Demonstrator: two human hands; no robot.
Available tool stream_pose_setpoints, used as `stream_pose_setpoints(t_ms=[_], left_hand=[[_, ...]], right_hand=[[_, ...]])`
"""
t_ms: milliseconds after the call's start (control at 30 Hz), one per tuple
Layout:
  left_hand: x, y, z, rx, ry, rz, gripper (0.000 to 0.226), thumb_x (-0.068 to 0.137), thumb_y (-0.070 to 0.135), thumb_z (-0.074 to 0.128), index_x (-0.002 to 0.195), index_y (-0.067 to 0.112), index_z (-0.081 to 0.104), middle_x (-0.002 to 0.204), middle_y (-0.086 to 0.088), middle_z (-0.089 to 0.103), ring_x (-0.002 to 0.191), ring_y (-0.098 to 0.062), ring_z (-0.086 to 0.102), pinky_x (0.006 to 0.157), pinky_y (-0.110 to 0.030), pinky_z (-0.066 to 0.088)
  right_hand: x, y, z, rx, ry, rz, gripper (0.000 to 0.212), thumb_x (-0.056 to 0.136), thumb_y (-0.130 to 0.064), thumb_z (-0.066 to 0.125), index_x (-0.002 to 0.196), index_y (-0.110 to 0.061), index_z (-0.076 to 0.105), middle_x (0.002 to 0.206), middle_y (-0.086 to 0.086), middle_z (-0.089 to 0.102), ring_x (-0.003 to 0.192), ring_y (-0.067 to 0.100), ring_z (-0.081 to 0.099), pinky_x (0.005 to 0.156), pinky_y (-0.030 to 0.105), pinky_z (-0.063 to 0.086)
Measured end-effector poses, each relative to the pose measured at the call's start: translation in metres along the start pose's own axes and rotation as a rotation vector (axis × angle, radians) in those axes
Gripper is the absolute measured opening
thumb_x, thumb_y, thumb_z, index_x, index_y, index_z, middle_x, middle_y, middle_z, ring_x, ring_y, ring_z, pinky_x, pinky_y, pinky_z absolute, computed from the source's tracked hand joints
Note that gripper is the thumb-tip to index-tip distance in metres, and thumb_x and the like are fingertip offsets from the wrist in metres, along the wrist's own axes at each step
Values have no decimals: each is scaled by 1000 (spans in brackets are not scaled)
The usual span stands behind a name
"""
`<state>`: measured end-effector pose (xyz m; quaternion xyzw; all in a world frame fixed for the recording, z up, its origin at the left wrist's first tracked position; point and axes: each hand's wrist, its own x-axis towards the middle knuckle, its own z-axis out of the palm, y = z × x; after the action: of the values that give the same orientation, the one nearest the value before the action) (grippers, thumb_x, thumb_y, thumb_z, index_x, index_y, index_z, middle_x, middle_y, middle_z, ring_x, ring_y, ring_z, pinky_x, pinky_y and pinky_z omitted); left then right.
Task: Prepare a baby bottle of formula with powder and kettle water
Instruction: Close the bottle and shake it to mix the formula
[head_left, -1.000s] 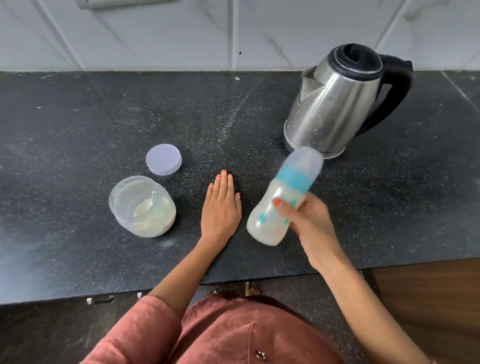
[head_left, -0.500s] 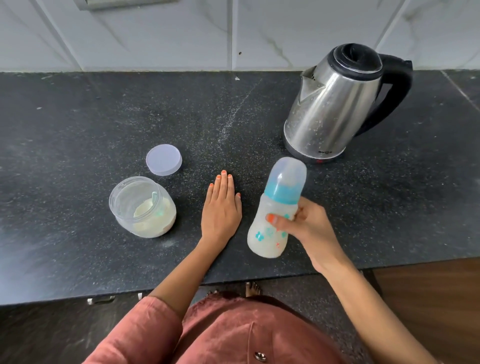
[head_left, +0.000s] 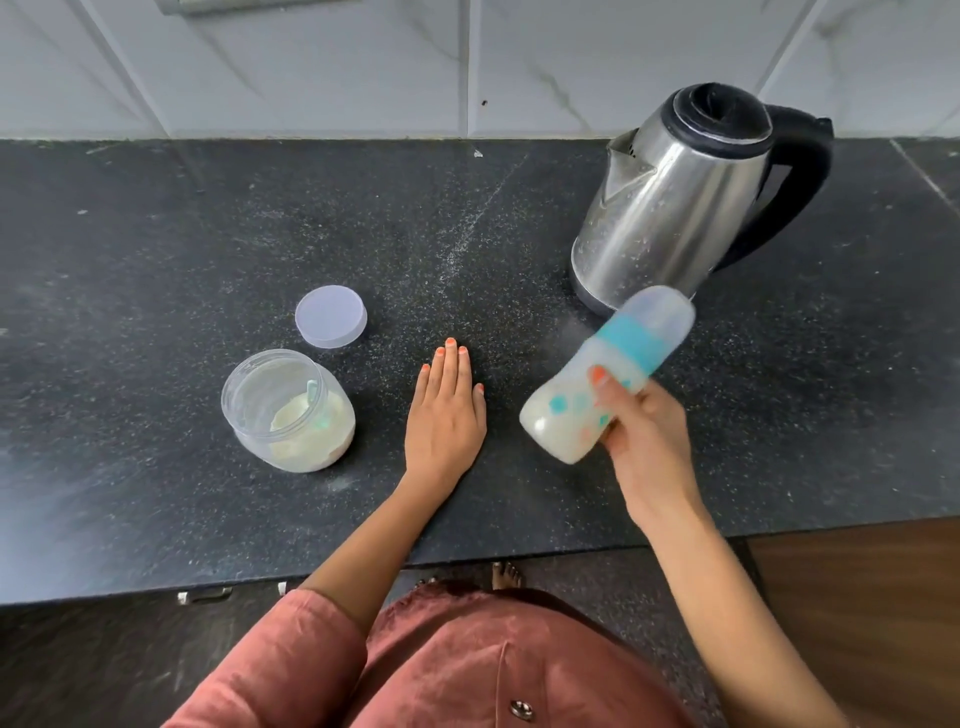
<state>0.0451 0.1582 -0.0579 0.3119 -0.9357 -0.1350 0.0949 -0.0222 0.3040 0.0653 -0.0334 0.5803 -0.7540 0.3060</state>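
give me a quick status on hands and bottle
Right hand gripping capped bottle, tilted, off the counter, milky inside. Left hand flat on counter, empty. Powder jar open, lid beside it. Nothing blocking.

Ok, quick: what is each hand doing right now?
Left hand: open, flat on the counter, holding nothing.
Right hand: closed around the capped baby bottle, which is tilted.

The desk (head_left: 156, 234) was black, speckled white. The kettle (head_left: 670, 208) was silver with a black handle. The bottle (head_left: 608, 374), milky white, bore a teal collar and teal-and-orange marks. The lid (head_left: 331, 316) was pale lilac.
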Motion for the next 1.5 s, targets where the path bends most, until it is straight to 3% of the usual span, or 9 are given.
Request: stream_pose_setpoints(t_ms=[67,267,467,633,833,1033,1233,1400,1500], left_hand=[[0,0,0,0,-3,5,49,101,26,22,144,2,17,153,-13,14,142,-23,11,114,-33,2],[1,1,1,10,-4,-10,60,93,32,11,139,-2,30,148,-18,29,137,-29,27,112,-36,12],[1,-1,1,0,-19,-1,51,100,27,22,144,2,17,153,-14,14,142,-24,11,114,-33,2],[0,-1,2,5,-10,0,63,92,34,8,140,-1,27,149,-18,26,139,-29,24,112,-35,9],[1,-1,2,16,-9,-6,54,98,30,15,143,1,21,152,-15,19,141,-26,17,114,-34,6],[1,-1,2,-9,-18,1,63,91,34,8,139,-2,29,148,-19,27,138,-30,25,112,-37,12],[1,-1,2,-15,-27,-13,53,97,29,17,141,0,26,150,-17,24,139,-27,22,113,-35,9],[1,-1,2,-11,-34,-3,59,92,31,14,136,-4,34,145,-21,33,135,-32,32,110,-41,16],[1,-1,1,-15,-25,-7,60,92,32,12,138,-2,31,147,-19,30,137,-30,28,112,-38,14]], right_hand=[[5,-2,2,130,43,-33,34,63,-26,64,96,-21,61,91,-8,70,87,7,67,77,25,56],[-16,7,2,-336,-215,49,29,56,-15,73,83,-18,65,73,-8,72,74,5,65,70,21,54],[3,-1,5,15,11,-73,34,60,-26,66,93,-20,61,88,-8,68,84,4,65,79,26,54],[-15,6,6,-389,-292,11,34,59,-2,78,85,-18,65,71,-12,72,69,-2,65,64,16,50],[5,2,8,-11,27,-73,33,58,-26,70,90,-21,63,84,-9,70,83,6,65,80,30,53],[-14,8,10,-366,-250,61,28,63,-1,73,83,-18,65,69,-12,72,69,-1,64,65,17,52],[5,1,9,46,56,-31,24,68,-21,66,92,-20,62,87,-7,68,81,5,65,80,29,53],[-15,7,9,-403,-260,62,24,67,-3,73,83,-19,66,70,-11,72,72,4,65,65,18,52],[-9,0,8,-319,-209,37,33,57,-11,81,86,-16,67,75,-8,72,75,5,66,71,23,54]])
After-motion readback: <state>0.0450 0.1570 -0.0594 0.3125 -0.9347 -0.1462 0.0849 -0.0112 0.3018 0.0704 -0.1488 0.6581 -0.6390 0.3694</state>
